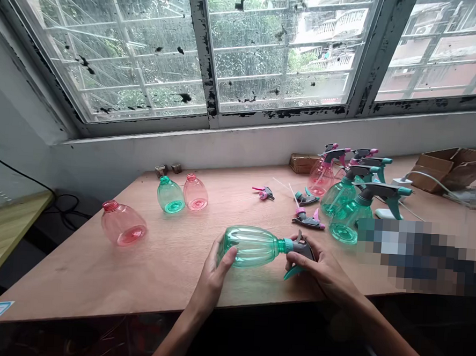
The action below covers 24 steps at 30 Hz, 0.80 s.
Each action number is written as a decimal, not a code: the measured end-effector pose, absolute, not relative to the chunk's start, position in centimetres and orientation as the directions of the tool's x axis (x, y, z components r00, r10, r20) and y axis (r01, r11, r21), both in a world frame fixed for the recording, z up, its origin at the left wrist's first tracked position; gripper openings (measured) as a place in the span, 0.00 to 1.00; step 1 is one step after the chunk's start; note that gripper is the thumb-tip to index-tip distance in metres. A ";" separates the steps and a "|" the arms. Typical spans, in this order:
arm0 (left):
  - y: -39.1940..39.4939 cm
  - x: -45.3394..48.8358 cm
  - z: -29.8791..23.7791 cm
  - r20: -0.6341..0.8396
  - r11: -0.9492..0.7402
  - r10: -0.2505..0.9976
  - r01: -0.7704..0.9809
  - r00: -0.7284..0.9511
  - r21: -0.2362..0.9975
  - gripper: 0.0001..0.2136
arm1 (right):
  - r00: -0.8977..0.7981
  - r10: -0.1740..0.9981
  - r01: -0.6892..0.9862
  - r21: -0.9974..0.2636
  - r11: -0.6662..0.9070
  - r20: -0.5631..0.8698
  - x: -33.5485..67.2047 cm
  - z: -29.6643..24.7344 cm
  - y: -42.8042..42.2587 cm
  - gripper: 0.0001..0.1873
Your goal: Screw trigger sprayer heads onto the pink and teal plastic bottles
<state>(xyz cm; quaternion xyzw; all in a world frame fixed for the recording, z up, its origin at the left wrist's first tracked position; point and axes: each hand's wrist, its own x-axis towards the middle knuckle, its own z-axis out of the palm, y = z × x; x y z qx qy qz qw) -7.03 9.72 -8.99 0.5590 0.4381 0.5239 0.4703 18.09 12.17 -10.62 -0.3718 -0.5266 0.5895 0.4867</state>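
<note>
A green see-through spray bottle [256,247] lies sideways in the air over the front of the table, its base to the left. My left hand [217,268] is closed round the base end, thumb on the near side. At the other end my right hand [317,263] grips the grey spray head [301,248], whose teal trigger points down toward me. The spray head sits at the bottle's neck; whether it is tight I cannot tell. Beyond the hands lie loose spray heads, one pink and grey [308,220], another teal and grey [306,197], and a smaller-looking pink one [264,193].
Headless bottles stand at left: a green one [171,196], a pink one [195,192] and a nearer pink one [124,223]. Several bottles with spray heads, such as a green one [345,225], crowd the right. Behind them are an open cardboard box [440,171] and a white cable [435,179].
</note>
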 end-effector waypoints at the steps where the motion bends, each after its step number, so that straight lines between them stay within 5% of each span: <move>1: 9.6 -7.0 -8.8 0.188 -0.189 0.978 0.006 0.088 0.982 0.26 | -0.258 0.963 -0.174 -0.984 0.034 0.079 18.2 -10.8 12.1 0.19; 13: 8.8 -6.3 -8.8 0.164 -0.195 0.971 0.176 0.173 0.965 0.43 | -0.274 0.960 -0.140 -0.990 0.013 0.052 18.4 -10.4 12.0 0.23; 24: 9.1 -6.8 -9.7 0.153 -0.183 0.972 0.172 0.178 0.968 0.45 | -0.327 0.940 0.109 -0.985 0.135 0.093 18.5 -10.1 11.8 0.15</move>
